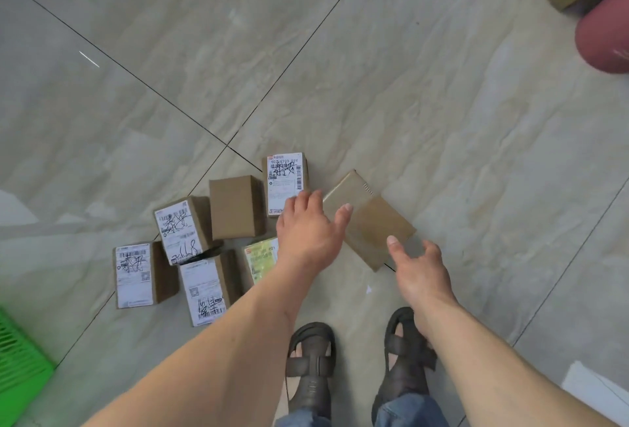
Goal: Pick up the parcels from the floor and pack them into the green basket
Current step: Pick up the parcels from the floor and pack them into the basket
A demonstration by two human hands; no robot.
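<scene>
With both my left hand (308, 222) and right hand (417, 265) spread and empty, the flat parcel (369, 219) lay between them, seemingly light, stiff cardboard, best gripped by opposite edges.

An indoor parcel-sorting spot: labelled cardboard parcels (136, 275) lie on a glossy tiled floor (442, 103) beside a green basket (20, 362).

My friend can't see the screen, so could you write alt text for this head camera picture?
A person's left hand and right hand reach down, open, toward a flat brown parcel on the tiled floor. Six smaller cardboard parcels lie clustered to its left; the green basket shows at the lower left edge.
</scene>
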